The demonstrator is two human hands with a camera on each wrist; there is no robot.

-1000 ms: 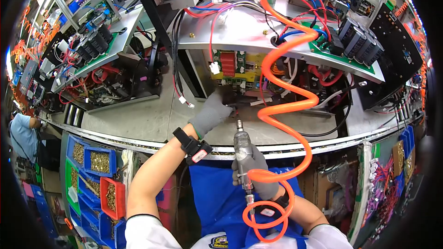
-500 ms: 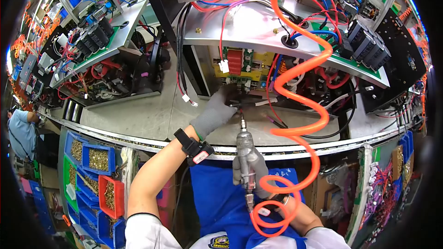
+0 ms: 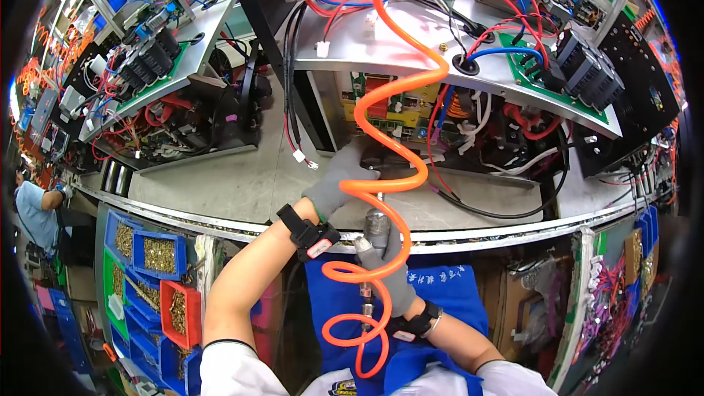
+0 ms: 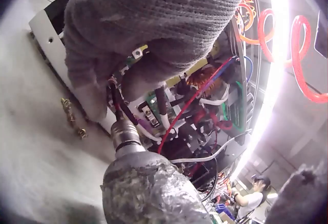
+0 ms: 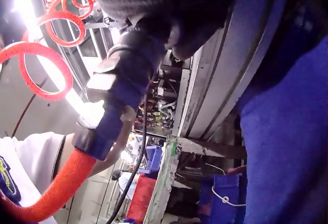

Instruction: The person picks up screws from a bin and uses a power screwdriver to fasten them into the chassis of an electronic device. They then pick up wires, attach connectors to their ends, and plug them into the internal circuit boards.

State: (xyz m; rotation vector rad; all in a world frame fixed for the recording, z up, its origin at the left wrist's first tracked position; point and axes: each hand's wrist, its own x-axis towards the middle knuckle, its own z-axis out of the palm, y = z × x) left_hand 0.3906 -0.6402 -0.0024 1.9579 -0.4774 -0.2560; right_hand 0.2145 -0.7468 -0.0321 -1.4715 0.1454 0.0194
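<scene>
My right hand (image 3: pixel 394 284), in a grey glove, grips a tape-wrapped air screwdriver (image 3: pixel 378 226) that points up toward the open chassis. In the left wrist view the screwdriver (image 4: pixel 146 183) reaches between the fingers of my gloved left hand (image 4: pixel 159 19). That left hand (image 3: pixel 341 178) pinches the end of a black cable (image 4: pixel 129 115) at the bit, low at the chassis front; the fingers hide most of the spot. An orange coiled hose (image 3: pixel 385 185) crosses in front of both hands. Its metal fitting (image 5: pixel 102 111) shows in the right wrist view.
Above the hands is a metal panel (image 3: pixel 352 55) with wires and capacitors (image 3: pixel 587 70). Another chassis (image 3: pixel 176 117) stands on the left. Blue bins (image 3: pixel 159 255) and a red bin (image 3: pixel 180 313) hold brass-coloured hardware. A person (image 3: pixel 37 209) is at far left.
The hose coils have swung left across the hands. The screwdriver has shifted slightly left with my right hand. The white connector hanging before the chassis now lies higher, at the panel. My left hand stays.
</scene>
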